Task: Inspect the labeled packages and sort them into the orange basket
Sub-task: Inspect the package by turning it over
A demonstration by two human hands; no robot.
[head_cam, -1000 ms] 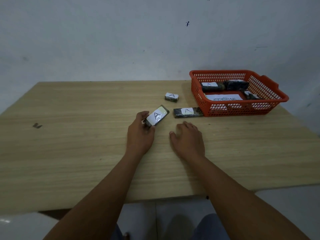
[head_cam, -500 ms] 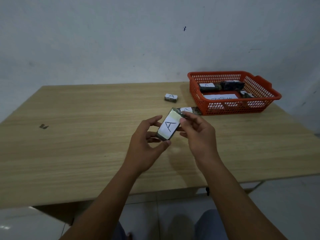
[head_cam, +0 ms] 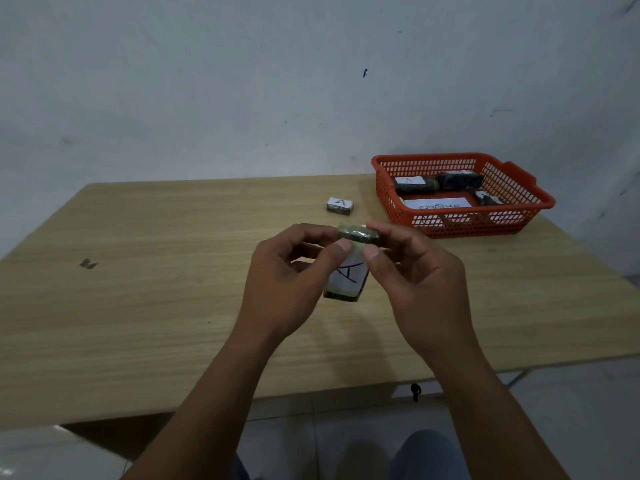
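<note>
Head view: both hands, left [head_cam: 284, 282] and right [head_cam: 412, 282], pinch a dark wrapped package with a white "A" label [head_cam: 348, 271] at frame centre above the wooden worktop [head_cam: 156, 271]. Turn it slowly, checking every face, before moving it toward the orange plastic mesh basket [head_cam: 512, 216], upper right.

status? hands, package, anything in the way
Left hand and right hand both pinch the A-labeled package, upright above table. Orange basket right, partly filled. Path looks clear.

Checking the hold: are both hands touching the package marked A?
Touching. The head view shows left hand and right hand pinching the package top.
</note>
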